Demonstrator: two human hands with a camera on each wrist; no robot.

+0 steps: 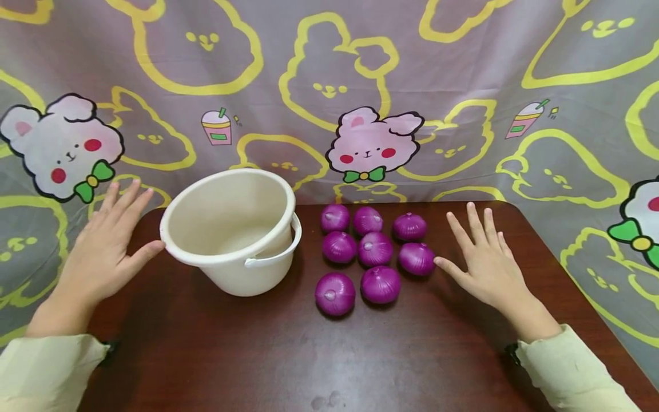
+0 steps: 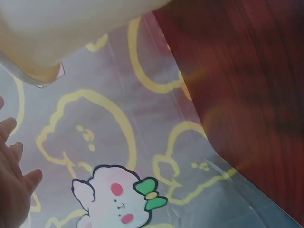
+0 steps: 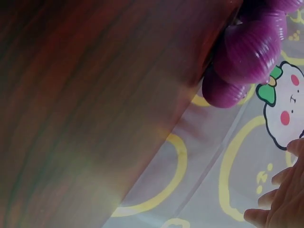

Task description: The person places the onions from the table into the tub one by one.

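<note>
On the left of the table stands a cream plastic bucket (image 1: 247,274), tilted toward the viewer in the head view, its white handle (image 1: 275,258) hanging down on the right side. Beside the bucket, my left hand (image 1: 105,246) is spread, thumb tip right at the rim. Several purple onions (image 1: 375,249) lie in loose rows right of the bucket. My right hand (image 1: 489,266) has its fingers spread and holds nothing; its thumb tip is close to the rightmost onion (image 1: 417,258). The right wrist view shows onions (image 3: 249,52) at the upper right and part of the right hand (image 3: 285,194).
The dark reddish-brown table (image 1: 329,366) has rounded far corners. Behind it hangs a grey curtain (image 1: 458,68) printed with yellow outlines and cartoon rabbits. Pale sleeves (image 1: 576,366) cover both forearms.
</note>
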